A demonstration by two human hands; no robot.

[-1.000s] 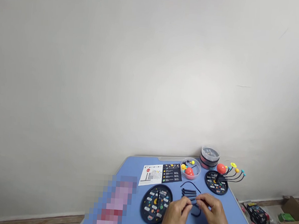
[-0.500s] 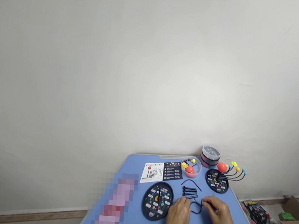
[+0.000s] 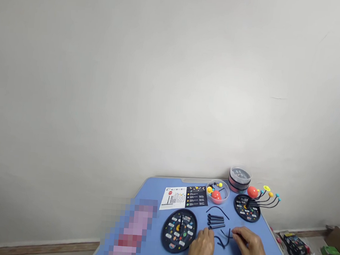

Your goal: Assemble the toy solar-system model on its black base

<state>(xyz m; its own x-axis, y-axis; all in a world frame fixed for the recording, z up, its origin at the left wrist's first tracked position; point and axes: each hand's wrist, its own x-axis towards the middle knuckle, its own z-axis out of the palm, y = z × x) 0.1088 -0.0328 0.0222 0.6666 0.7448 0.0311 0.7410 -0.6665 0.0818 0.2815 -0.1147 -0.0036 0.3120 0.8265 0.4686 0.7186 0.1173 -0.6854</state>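
Note:
Several thin, curved black rods (image 3: pixel 223 244) lie crossed on the table between my hands. My right hand (image 3: pixel 249 245) comes in from the right, thumb and fingers pinched on the end of one curved rod. Curled fingers of my left hand (image 3: pixel 201 247) rest at the left end of these rods, just below a row of straight black rods with ring ends (image 3: pixel 216 222). What those fingers hold is hidden. Left of that hand is a round black base (image 3: pixel 171 225) with printed planets and an upright post. Another curved rod (image 3: pixel 218 208) lies above the straight ones.
An instruction sheet (image 3: pixel 173 197) lies behind the base. A clear tub (image 3: pixel 227 193) holds red and yellow balls and small parts. Stacked round containers (image 3: pixel 239 181) stand at the back, near an assembled planet model (image 3: pixel 247 207). Boxes (image 3: pixel 299 249) lie on the floor at right.
The curved rods between my hands have shifted and now lie crossed and more spread out. My left hand has moved slightly down and left; my right hand is slightly lower and further right.

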